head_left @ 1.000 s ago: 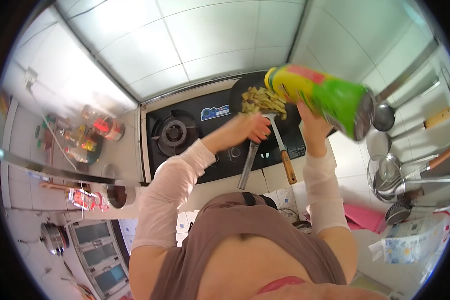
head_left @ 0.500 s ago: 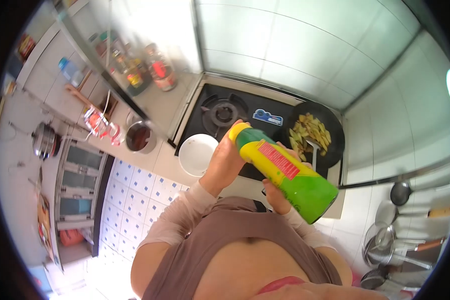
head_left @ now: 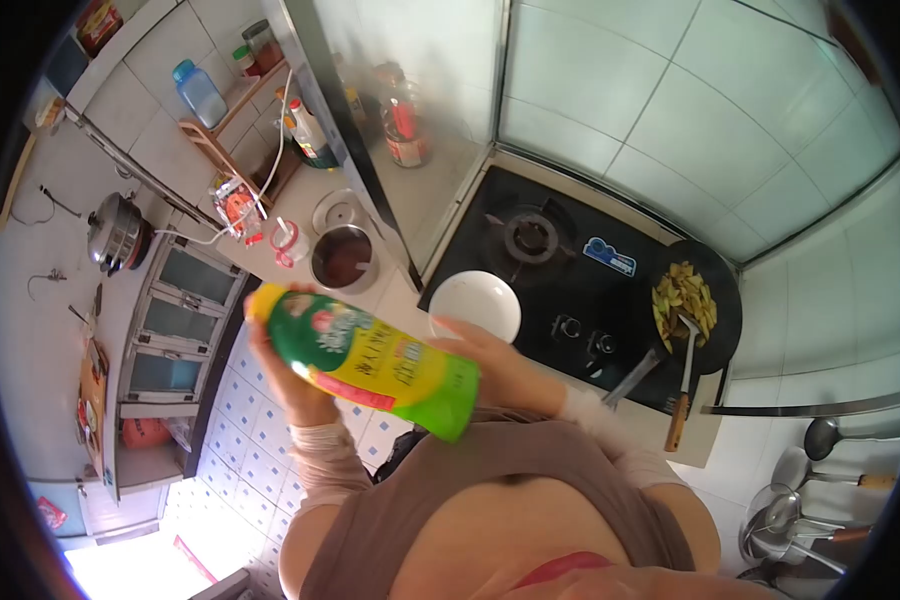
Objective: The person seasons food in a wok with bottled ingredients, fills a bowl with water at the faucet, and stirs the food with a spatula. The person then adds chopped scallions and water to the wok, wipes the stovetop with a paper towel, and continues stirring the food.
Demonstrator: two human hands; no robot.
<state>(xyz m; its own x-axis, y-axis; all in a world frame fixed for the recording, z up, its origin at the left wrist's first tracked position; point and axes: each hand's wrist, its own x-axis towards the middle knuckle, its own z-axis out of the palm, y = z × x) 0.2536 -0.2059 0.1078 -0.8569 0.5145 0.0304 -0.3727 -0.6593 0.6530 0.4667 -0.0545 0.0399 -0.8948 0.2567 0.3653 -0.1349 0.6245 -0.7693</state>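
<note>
A green and yellow plastic bottle point(head_left: 390, 365) with a yellow cap is held slanting in front of my body, its cap end to the left. My left hand point(head_left: 295, 385) is closed around the cap end. Against the bottle's green base end is my right hand point(head_left: 505, 370), partly behind it and gripping it; some of its fingers are hidden. Beyond the right hand, a white bowl point(head_left: 478, 305) sits at the stove's near left edge. On the right, a black wok point(head_left: 725, 310) contains yellowish cut pieces of food point(head_left: 682, 300), with a wooden-handled spatula point(head_left: 687, 370) resting in it.
The black gas stove point(head_left: 560, 275) has a bare left burner and a blue label. A metal pot point(head_left: 343, 262) with dark contents stands on the left counter beside a glass partition point(head_left: 355, 150). Ladles and strainers point(head_left: 780, 515) hang at the right.
Both hands have carried the bottle left, away from the wok side, and turned it so another label face shows. The view has swung left, showing more of the left counter.
</note>
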